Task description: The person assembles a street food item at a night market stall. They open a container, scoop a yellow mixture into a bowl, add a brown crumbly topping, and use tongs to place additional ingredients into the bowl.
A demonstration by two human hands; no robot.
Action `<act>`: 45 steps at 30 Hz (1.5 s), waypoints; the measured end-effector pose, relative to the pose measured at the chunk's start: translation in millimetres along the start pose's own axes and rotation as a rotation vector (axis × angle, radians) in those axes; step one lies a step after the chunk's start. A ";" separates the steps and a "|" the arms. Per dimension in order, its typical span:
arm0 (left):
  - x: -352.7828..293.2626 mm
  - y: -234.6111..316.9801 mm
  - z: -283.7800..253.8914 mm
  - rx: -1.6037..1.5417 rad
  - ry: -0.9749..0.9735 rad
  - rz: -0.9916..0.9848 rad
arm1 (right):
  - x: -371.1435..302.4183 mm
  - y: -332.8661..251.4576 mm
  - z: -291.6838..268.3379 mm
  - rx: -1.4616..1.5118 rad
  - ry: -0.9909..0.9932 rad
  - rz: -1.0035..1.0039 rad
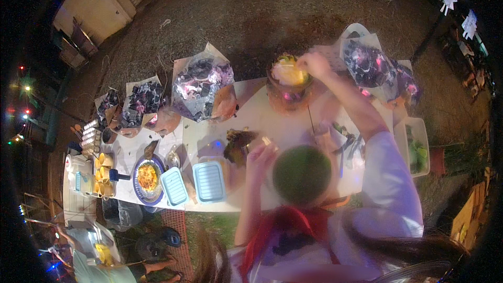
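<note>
My right hand (314, 65) reaches far over the table, its fingers pinched at the edge of a pan of yellow food (289, 71). What they hold there, if anything, is too small to make out. The pan, rimmed with green leaf, sits on a clay stove (289, 97) with glowing coals. Closer to me, my left hand (258, 157) is closed around some small pale yellow sticks (268, 142). Right beside it is a round dark green disc (302, 174), its kind unclear. Dark, crumpled leaf-like matter (238, 144) lies left of that hand.
Metal trays of hot charcoal (203, 81) stand along the far edge, another (364, 63) right of the pan. Nearer are light blue trays (208, 182), a baked yellow dish (147, 177) and yellow cups (104, 167). A leaf-filled tub (416, 147) stands right; a person (102, 262) is lower left.
</note>
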State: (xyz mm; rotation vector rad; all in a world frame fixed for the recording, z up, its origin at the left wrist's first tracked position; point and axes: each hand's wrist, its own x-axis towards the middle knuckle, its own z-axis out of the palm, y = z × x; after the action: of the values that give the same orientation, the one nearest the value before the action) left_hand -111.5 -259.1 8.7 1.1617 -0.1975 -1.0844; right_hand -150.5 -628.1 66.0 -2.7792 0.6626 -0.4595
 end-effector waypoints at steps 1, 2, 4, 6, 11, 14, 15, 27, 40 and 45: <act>0.2 2.0 1.3 -0.009 -0.006 0.005 | -1.4 -2.2 1.0 -0.021 0.043 -0.041; 1.1 3.7 2.8 -0.006 -0.001 -0.003 | -2.5 -4.9 1.2 -0.049 0.057 -0.018; 2.7 5.2 5.6 -0.030 -0.018 0.014 | -5.4 -12.1 -0.7 -0.113 0.083 0.035; 5.3 6.2 5.9 -0.020 -0.028 0.029 | -6.5 -23.3 -4.7 -0.011 0.218 0.142; 11.0 6.9 6.2 0.031 -0.070 0.077 | -42.1 -70.0 -15.9 0.545 -0.043 -0.039; 12.2 8.6 11.8 0.016 -0.086 0.103 | -92.0 -108.1 -13.4 0.732 -0.434 -0.309; 11.9 9.1 13.8 0.023 -0.080 0.091 | -106.0 -118.1 -13.1 0.758 -0.433 -0.235; 14.9 -0.4 20.7 0.024 -0.085 0.096 | -151.6 -140.4 -23.0 0.950 -0.165 0.146; 15.5 -2.3 -42.4 -0.296 0.054 0.173 | -128.3 -73.8 95.0 0.378 -0.375 -0.123; -8.9 -14.6 -76.3 -0.245 0.153 0.162 | -136.8 -58.6 161.7 -0.011 -0.302 0.112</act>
State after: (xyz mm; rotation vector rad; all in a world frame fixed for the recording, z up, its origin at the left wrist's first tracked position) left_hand -76.5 -203.3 -33.4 0.9849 -0.0361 -0.8474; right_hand -185.7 -486.2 -98.2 -2.7215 0.7428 -0.0119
